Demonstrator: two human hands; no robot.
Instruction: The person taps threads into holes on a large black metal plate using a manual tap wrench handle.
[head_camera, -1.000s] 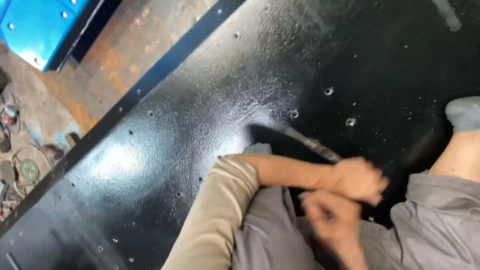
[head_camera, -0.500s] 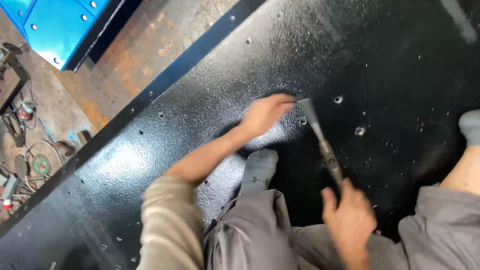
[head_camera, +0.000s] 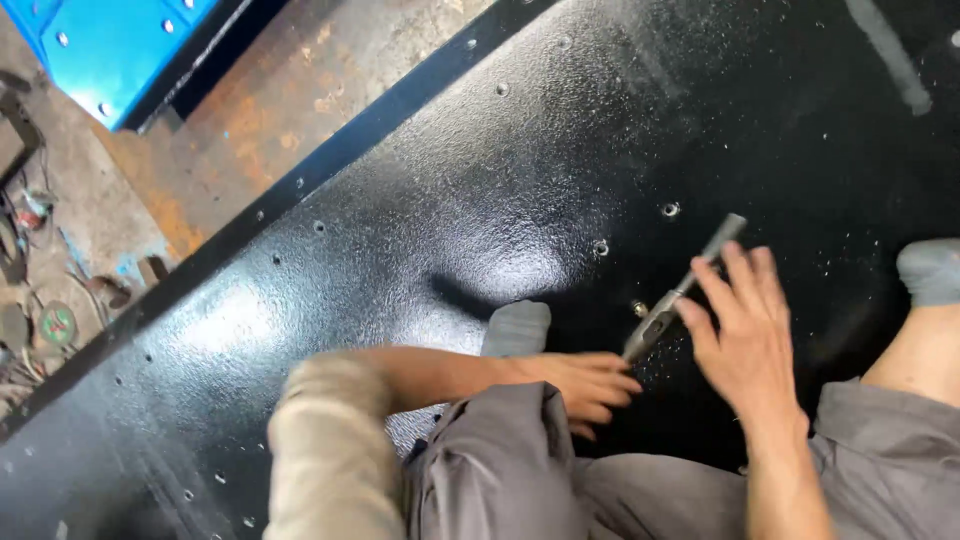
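1. The tap wrench (head_camera: 683, 290) is a slim grey steel bar, tilted, its lower end set at a hole in the black metal plate (head_camera: 420, 220); the upper end points away from the person.
2. The right hand (head_camera: 745, 335) grips its shaft, fingers curled around it.
3. The left hand (head_camera: 590, 385) rests just beside the lower end; fingers loosely extended, holding nothing.
4. Pale metal chips speckle the plate around the hole.

The single head camera looks steeply down from close above onto the black panel (head_camera: 560, 180), which fills most of the frame diagonally. Beyond the panel's upper-left edge it catches the floor (head_camera: 300, 90) and a blue part (head_camera: 110, 50). No second view exists.
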